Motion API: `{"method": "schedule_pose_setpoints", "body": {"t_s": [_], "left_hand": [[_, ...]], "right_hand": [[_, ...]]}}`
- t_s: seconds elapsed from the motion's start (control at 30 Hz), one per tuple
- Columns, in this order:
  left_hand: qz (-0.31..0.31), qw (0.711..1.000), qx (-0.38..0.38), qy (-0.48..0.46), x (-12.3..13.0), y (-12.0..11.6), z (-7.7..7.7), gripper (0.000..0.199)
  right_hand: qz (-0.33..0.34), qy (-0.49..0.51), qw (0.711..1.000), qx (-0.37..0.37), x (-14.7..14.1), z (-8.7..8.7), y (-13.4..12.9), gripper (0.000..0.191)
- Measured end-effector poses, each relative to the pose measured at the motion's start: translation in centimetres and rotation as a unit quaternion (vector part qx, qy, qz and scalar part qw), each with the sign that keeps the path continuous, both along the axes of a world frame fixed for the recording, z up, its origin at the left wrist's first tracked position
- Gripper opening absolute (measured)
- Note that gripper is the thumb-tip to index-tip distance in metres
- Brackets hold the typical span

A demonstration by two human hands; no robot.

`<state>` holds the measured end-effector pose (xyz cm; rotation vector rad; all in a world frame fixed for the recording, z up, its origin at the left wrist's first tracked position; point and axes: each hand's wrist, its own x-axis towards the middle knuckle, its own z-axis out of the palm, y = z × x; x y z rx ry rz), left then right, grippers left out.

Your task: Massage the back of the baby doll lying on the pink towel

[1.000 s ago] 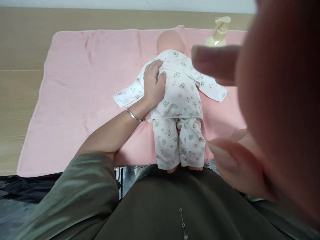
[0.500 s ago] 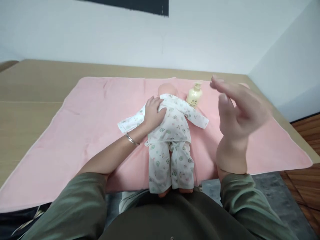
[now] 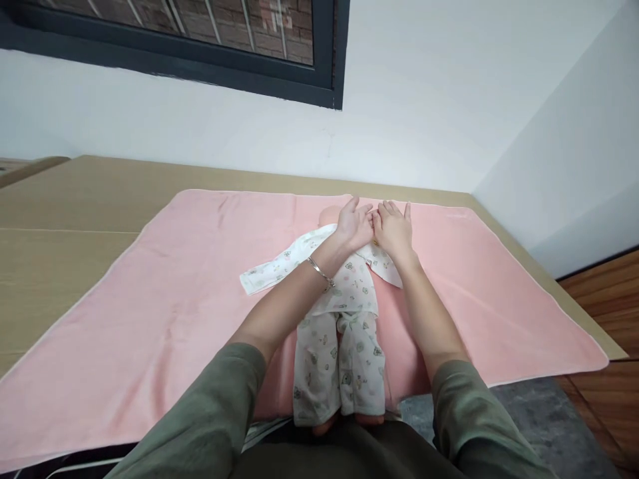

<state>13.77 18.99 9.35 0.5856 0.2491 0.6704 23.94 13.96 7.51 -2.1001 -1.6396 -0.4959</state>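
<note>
A baby doll (image 3: 355, 286) in white printed pyjamas lies on a pink blanket (image 3: 200, 313), its feet toward me and its head partly hidden by my left wrist. My left hand (image 3: 355, 225) is held palm up above the doll's shoulder, fingers apart. Beside it, my right hand (image 3: 393, 229) is palm down with its fingers stretched out, over the spot of the lotion pump bottle. My hands hide nearly all of that bottle, so whether the right hand presses on its pump cannot be made out. The fingertips of both hands nearly meet.
The blanket covers much of a wooden table (image 3: 60, 233), which runs along a white wall (image 3: 409, 120). A dark-framed window (image 3: 279, 80) is above it at the upper left. At the right stands a wood-grain cabinet (image 3: 604, 313).
My left hand has lifted from the doll's chest, moved toward the bottle and turned palm up. My right hand has come in from the right to the bottle. The view has tilted upward.
</note>
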Motion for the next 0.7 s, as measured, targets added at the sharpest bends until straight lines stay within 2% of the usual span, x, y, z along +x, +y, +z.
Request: {"method": "schedule_pose_setpoints", "body": {"t_s": [0.17, 0.3, 0.37, 0.47, 0.57, 0.63, 0.7], "left_hand": [[0.014, 1.000, 0.009, -0.022, -2.1, -1.4, -1.2, 0.069], [0.038, 0.999, 0.015, 0.023, -5.3, -2.2, -1.9, 0.060], [0.039, 0.997, 0.015, 0.059, -7.0, -2.7, -1.5, 0.056], [0.035, 0.994, 0.027, 0.097, -9.4, -4.1, -0.5, 0.054], [0.024, 0.993, 0.075, 0.085, -11.4, -5.6, 0.4, 0.052], [0.047, 0.991, 0.106, 0.071, -12.3, -6.5, 0.8, 0.053], [0.099, 0.985, 0.121, 0.072, -13.0, -7.6, 0.9, 0.053]], "right_hand": [[-0.034, 0.027, 0.999, 0.018, -1.4, 0.9, 0.5, 0.049], [-0.045, 0.069, 0.997, 0.009, -2.3, 0.9, 0.6, 0.050], [-0.047, 0.076, 0.996, 0.001, -2.4, 0.5, 0.4, 0.052], [-0.061, 0.034, 0.997, -0.025, -2.4, -0.3, 0.1, 0.056], [-0.095, -0.016, 0.994, -0.056, -3.4, -0.8, -0.6, 0.062], [-0.098, -0.015, 0.993, -0.064, -4.8, -0.5, -1.3, 0.063], [-0.051, 0.018, 0.997, -0.055, -6.8, 0.2, -2.6, 0.061]]}}
